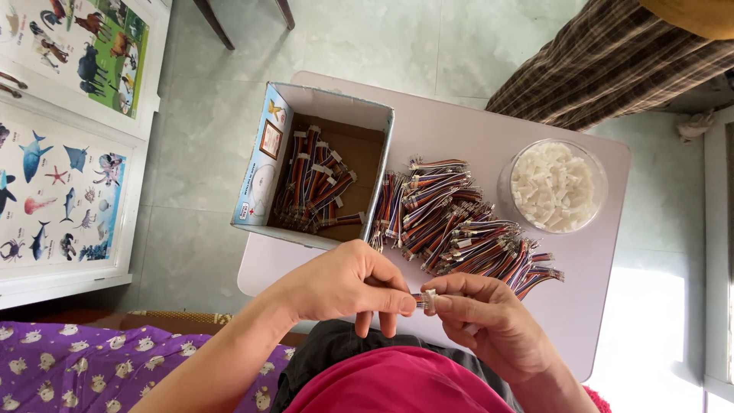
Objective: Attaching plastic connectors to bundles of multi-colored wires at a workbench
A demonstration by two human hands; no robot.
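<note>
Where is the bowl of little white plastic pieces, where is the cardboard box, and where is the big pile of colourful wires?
Bowl of white plastic pieces (pixel 511 170): head view, on its clear left rim.
Cardboard box (pixel 260 164): head view, on its printed left wall.
Pile of colourful wires (pixel 447 218): head view, on the pile's middle.

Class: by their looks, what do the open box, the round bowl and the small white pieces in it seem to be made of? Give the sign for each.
Open box: cardboard, by its brown matt inside and printed glossy outside.
Round bowl: probably clear plastic, possibly glass; the table shows through its rim.
Small white pieces: likely moulded plastic, with a uniform white, slightly shiny look.
</note>
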